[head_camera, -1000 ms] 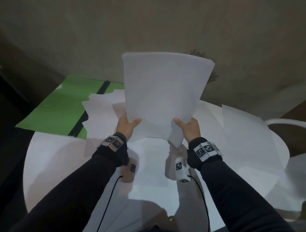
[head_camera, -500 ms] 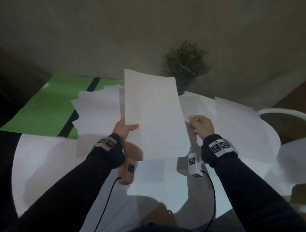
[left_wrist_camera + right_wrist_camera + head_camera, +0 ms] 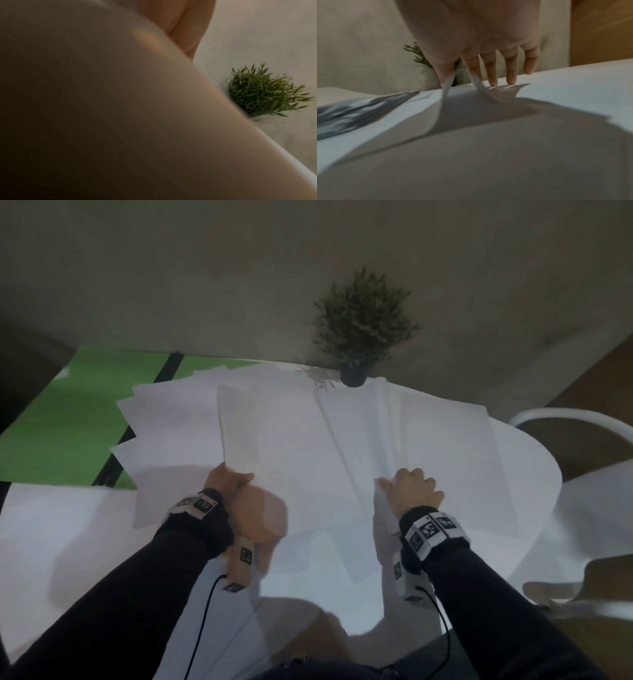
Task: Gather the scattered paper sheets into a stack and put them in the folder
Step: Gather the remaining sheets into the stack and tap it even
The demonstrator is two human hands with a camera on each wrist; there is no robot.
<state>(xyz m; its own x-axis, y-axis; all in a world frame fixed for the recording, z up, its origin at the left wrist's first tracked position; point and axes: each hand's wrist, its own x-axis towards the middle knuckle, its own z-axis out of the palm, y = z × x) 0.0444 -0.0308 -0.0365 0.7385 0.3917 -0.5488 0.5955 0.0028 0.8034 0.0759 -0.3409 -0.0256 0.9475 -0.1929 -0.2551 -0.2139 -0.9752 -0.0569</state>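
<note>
White paper sheets lie scattered over a round white table (image 3: 68,529). My left hand (image 3: 228,482) grips a stack of sheets (image 3: 274,440) by its near left corner, held low and nearly flat over the table. In the left wrist view this stack (image 3: 102,108) fills most of the picture, with fingers (image 3: 187,27) above it. My right hand (image 3: 409,491) pinches the near corner of a sheet (image 3: 445,446) lying at the right. The right wrist view shows thumb and forefinger (image 3: 453,79) lifting that sheet corner (image 3: 447,88), the other fingertips touching the paper. An open green folder (image 3: 68,419) lies at the back left.
More loose sheets (image 3: 171,422) overlap the folder's right half. A small potted plant (image 3: 359,337) stands at the table's far edge against the wall. A white chair (image 3: 568,419) curves in at the right, past the table's rim.
The stack has come down from upright to nearly flat. My right hand let go of it, moved right and pinched the corner of a lying sheet. The left hand kept its hold.
</note>
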